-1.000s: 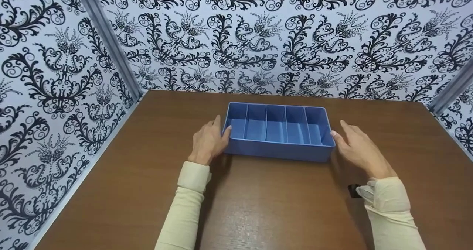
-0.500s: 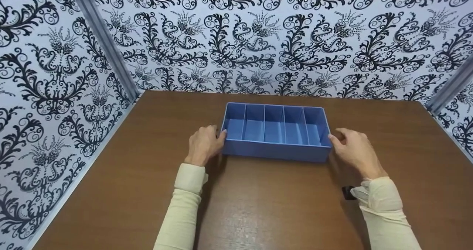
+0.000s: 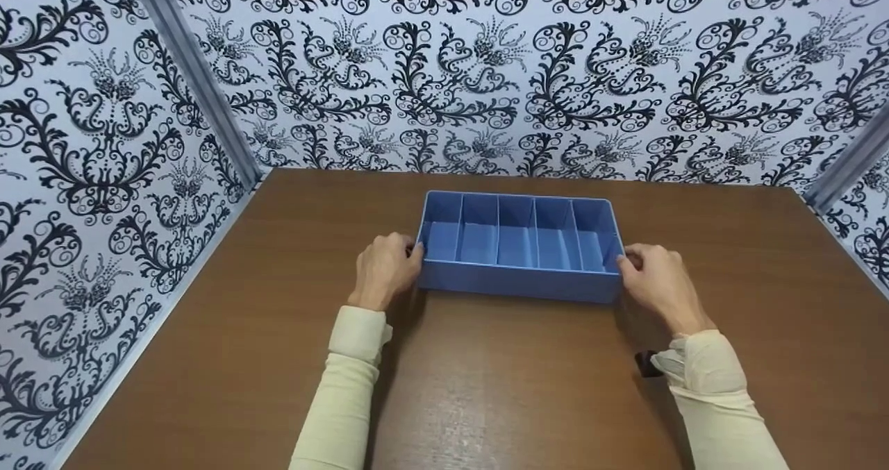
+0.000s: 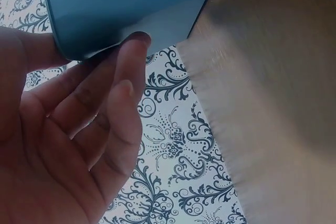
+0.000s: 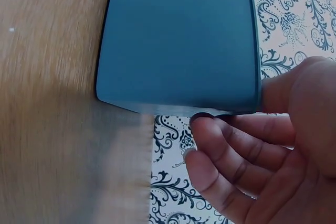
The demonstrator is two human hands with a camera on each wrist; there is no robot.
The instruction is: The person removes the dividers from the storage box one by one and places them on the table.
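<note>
At the far left, a white wall panel with black floral scrollwork (image 3: pixel 97 144) meets a ribbed grey corner strip (image 3: pixel 198 74), and a back wall in the same white-and-black pattern (image 3: pixel 486 74) runs across behind everything. A brown wood-grain table (image 3: pixel 486 373) spreads below it. A long pale-yellow fabric sleeve with a wide cuff (image 3: pixel 340 393) leads up to the left hand (image 3: pixel 385 270), which grips the left end of a long rectangular blue box with a smooth, plastic-looking surface (image 3: pixel 521 281): the thumb goes over the rim and the curled fingers sit against the outside of the end wall, as the left wrist view shows.

The box stands upright on the far middle part of the table, its open top facing up, and four thin upright dividers part it into five compartments in a row. The right hand (image 3: pixel 660 282) grips its right end likewise, thumb over the rim, bent fingers outside. Beside that wrist is a small black object (image 3: pixel 647 364), then a matching pale-yellow sleeve (image 3: pixel 719 400). At the far right stands another grey corner strip (image 3: pixel 851 161).
</note>
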